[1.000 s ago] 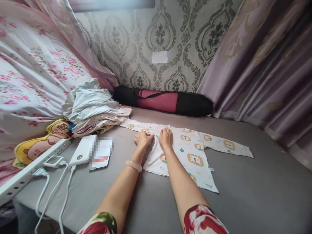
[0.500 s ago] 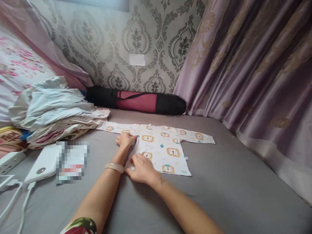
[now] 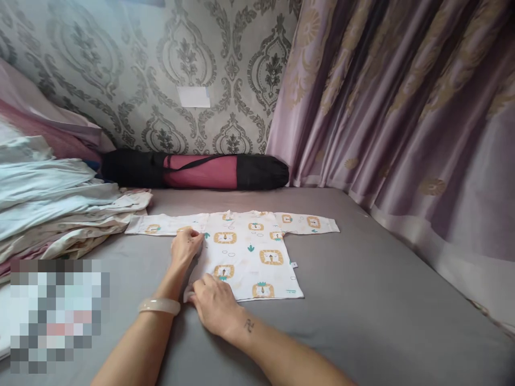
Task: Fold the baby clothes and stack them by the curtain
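Note:
A small white long-sleeved shirt (image 3: 249,262) printed with yellow lion faces and green leaves lies spread on the grey bed sheet (image 3: 362,311), both sleeves stretched out sideways. My left hand (image 3: 187,245), with a pale bangle on its wrist, pinches the shirt's left side edge just below the sleeve. At the lower left corner of the hem, my right hand (image 3: 213,303) grips the fabric between thumb and fingers. A bit of white cloth shows at its fingertips. The shirt's small side tag sticks out at the right edge.
A heap of clothes (image 3: 60,198) lies at the left, close to the left sleeve's cuff. Along the patterned wall (image 3: 225,48) rests a long black and pink bag (image 3: 201,170). Purple curtains (image 3: 362,107) hang at the right. A blurred-out item (image 3: 60,316) is at the lower left.
The view has shifted right and closer, so things appear further left. Both hands stay at the shirt's left edge, the right one now closed on the hem corner.

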`<action>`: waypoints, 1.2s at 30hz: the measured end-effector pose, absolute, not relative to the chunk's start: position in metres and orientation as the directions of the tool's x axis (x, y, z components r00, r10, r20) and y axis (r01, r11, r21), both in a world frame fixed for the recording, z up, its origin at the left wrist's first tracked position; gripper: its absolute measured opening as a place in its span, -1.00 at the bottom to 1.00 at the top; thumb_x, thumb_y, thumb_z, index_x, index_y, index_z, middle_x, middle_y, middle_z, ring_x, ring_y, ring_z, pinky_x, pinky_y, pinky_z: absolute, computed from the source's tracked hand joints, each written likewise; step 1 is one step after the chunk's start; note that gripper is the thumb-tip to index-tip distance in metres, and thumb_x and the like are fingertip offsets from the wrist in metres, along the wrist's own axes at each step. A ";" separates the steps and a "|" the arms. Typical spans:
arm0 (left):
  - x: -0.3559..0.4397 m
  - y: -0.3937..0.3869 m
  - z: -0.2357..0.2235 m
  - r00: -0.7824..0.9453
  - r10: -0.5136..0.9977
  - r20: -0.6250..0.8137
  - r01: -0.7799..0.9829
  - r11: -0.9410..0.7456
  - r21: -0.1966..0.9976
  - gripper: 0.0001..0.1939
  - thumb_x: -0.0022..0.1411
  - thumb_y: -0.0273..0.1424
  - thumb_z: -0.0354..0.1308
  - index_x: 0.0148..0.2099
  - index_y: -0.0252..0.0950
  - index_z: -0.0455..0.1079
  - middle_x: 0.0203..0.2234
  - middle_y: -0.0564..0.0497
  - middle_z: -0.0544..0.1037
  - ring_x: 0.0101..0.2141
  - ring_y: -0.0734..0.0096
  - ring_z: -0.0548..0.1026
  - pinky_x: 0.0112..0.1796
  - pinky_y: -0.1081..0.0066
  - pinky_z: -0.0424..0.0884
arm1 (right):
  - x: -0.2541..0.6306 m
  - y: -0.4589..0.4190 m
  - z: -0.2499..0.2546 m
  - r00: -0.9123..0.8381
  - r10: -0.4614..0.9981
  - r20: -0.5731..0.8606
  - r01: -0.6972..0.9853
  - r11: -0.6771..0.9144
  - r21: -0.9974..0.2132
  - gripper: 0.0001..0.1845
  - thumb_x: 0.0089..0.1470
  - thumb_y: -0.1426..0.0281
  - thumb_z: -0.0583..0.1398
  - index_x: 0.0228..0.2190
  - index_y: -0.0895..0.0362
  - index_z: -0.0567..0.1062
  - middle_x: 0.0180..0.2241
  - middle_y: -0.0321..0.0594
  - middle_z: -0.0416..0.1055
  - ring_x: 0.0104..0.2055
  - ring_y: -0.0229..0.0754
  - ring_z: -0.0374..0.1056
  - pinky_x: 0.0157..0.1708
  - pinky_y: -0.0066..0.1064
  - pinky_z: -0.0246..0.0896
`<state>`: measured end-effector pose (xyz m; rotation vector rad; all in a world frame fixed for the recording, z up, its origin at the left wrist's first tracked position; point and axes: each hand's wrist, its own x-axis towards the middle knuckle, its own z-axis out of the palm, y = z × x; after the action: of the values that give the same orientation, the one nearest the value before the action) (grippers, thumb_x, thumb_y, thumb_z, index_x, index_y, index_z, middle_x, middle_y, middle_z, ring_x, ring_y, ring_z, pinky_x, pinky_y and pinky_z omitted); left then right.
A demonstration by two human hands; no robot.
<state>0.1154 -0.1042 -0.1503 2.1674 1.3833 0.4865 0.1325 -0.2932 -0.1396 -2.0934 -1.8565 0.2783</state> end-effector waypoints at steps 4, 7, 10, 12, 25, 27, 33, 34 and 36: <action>0.116 -0.106 -0.150 0.394 0.916 0.073 0.782 -0.375 0.498 -0.85 0.12 -0.28 0.06 -0.32 -0.22 0.37 -0.33 -0.14 0.56 -0.25 0.06 0.51 -0.31 0.28 0.31 | 0.145 -0.294 -0.132 0.091 0.995 -0.031 0.833 -0.093 -0.546 -0.71 0.28 0.26 0.05 -0.20 0.08 0.53 -0.18 -0.18 0.51 -0.11 -0.15 0.43 -0.15 -0.38 0.29; 0.116 -0.109 -0.150 0.424 0.898 0.113 0.802 -0.431 0.414 -0.80 0.17 -0.30 0.01 -0.18 -0.23 0.34 -0.24 -0.18 0.54 -0.19 0.04 0.49 -0.30 0.28 0.31 | 0.145 -0.296 -0.127 0.032 0.999 -0.040 0.809 -0.049 -0.586 -0.73 0.24 0.29 0.06 -0.18 0.01 0.55 -0.16 -0.24 0.53 -0.08 -0.16 0.43 -0.11 -0.37 0.27; 0.114 -0.111 -0.149 0.489 0.865 0.116 0.800 -0.497 0.336 -0.76 0.23 -0.34 -0.05 -0.09 -0.24 0.32 -0.23 -0.19 0.53 -0.14 0.04 0.47 -0.27 0.29 0.32 | 0.144 -0.298 -0.121 -0.069 0.996 -0.060 0.779 0.016 -0.627 -0.76 0.18 0.28 0.13 -0.17 0.00 0.55 -0.12 -0.27 0.53 -0.07 -0.15 0.41 -0.10 -0.37 0.26; 0.111 -0.111 -0.146 0.511 0.846 0.154 0.805 -0.533 0.260 -0.74 0.24 -0.36 -0.08 -0.07 -0.27 0.33 -0.20 -0.23 0.52 -0.10 0.01 0.45 -0.22 0.26 0.33 | 0.151 -0.297 -0.116 -0.157 0.978 -0.141 0.697 0.008 -0.717 -0.78 0.16 0.29 0.14 -0.20 0.02 0.56 -0.19 -0.32 0.55 -0.14 -0.20 0.44 -0.17 -0.44 0.27; 0.152 -0.183 -0.171 0.841 0.476 0.255 0.427 -0.875 0.227 -0.56 0.33 -0.19 -0.06 0.17 -0.25 0.30 0.20 -0.22 0.30 0.23 -0.02 0.16 0.19 0.05 0.05 | 0.251 -0.318 -0.151 0.702 0.699 0.136 0.701 -0.644 -0.305 -0.41 0.29 0.19 -0.04 0.23 0.24 0.22 0.32 0.11 0.01 0.37 0.09 -0.17 0.28 0.03 -0.32; 0.153 -0.188 -0.179 0.828 0.515 0.223 0.491 -0.857 0.156 -0.51 0.36 -0.17 -0.12 0.24 -0.26 0.23 0.25 -0.24 0.22 0.26 -0.09 0.09 0.19 -0.05 -0.02 | 0.248 -0.322 -0.158 0.677 0.726 0.123 0.725 -0.628 -0.283 -0.38 0.31 0.13 -0.10 0.25 0.22 0.18 0.33 0.09 -0.02 0.38 0.08 -0.20 0.29 0.04 -0.36; 0.147 -0.186 -0.175 0.865 0.484 0.132 0.483 -0.875 0.040 -0.43 0.40 -0.14 -0.25 0.33 -0.29 0.11 0.30 -0.23 0.13 0.29 -0.09 0.01 0.19 -0.07 -0.03 | 0.240 -0.349 -0.157 0.573 0.812 0.113 0.807 -0.535 -0.252 -0.38 0.31 0.11 -0.10 0.27 0.16 0.17 0.35 0.00 -0.05 0.39 0.01 -0.19 0.31 -0.04 -0.37; 0.144 -0.185 -0.173 0.876 0.466 0.123 0.465 -0.885 0.036 -0.42 0.40 -0.15 -0.26 0.34 -0.28 0.10 0.31 -0.22 0.13 0.30 -0.08 0.00 0.19 -0.08 -0.03 | 0.239 -0.357 -0.155 0.546 0.831 0.105 0.823 -0.509 -0.251 -0.38 0.31 0.11 -0.10 0.27 0.15 0.16 0.35 -0.01 -0.06 0.39 0.00 -0.20 0.32 -0.05 -0.37; 0.135 -0.183 -0.171 0.893 0.439 0.095 0.438 -0.898 0.038 -0.41 0.41 -0.15 -0.28 0.36 -0.29 0.06 0.32 -0.23 0.11 0.31 -0.08 -0.04 0.19 -0.12 -0.04 | 0.238 -0.379 -0.152 0.492 0.866 0.090 0.851 -0.456 -0.260 -0.38 0.31 0.13 -0.09 0.29 0.13 0.13 0.36 -0.03 -0.08 0.40 0.00 -0.23 0.33 -0.07 -0.36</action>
<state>0.1347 -0.1830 -0.1715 3.0413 0.7047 0.1589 0.2376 -0.3793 -0.1517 -2.4691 -1.4570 0.0796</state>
